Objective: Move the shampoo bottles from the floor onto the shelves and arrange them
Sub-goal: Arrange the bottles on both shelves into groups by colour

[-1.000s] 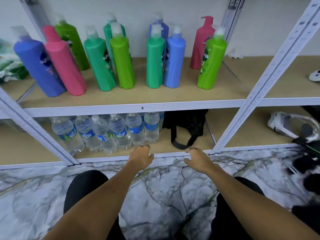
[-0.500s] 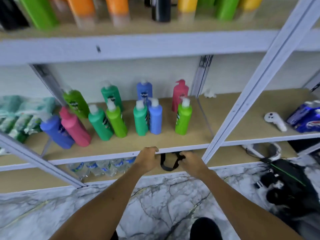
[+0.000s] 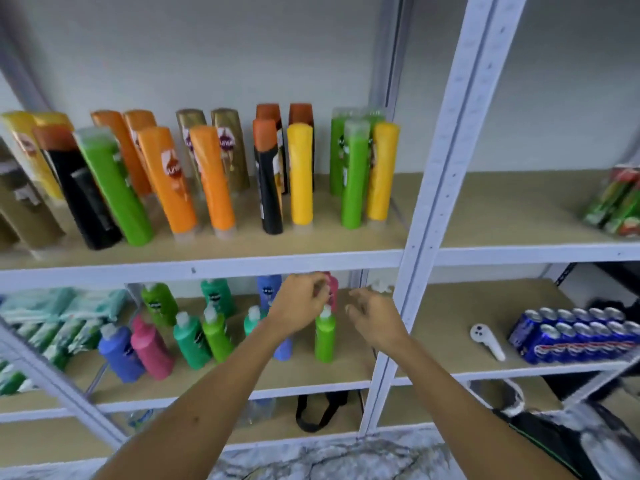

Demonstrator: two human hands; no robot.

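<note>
Already the shampoo bottles stand packed on the middle shelf, none visible on the floor. My left hand and right hand hover loosely curled, holding nothing, just above the light-green bottle; a careless nudge could topple its neighbours.

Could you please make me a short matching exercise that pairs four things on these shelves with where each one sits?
Things:
1. yellow bottle
2. pink pump bottle
3. pack of blue cans
4. black strap

Places:
A. lowest shelf, near the floor
B. middle shelf, right bay
C. upper shelf, left bay
D. middle shelf, left bay

Pairs: 1-C, 2-D, 3-B, 4-A
</note>
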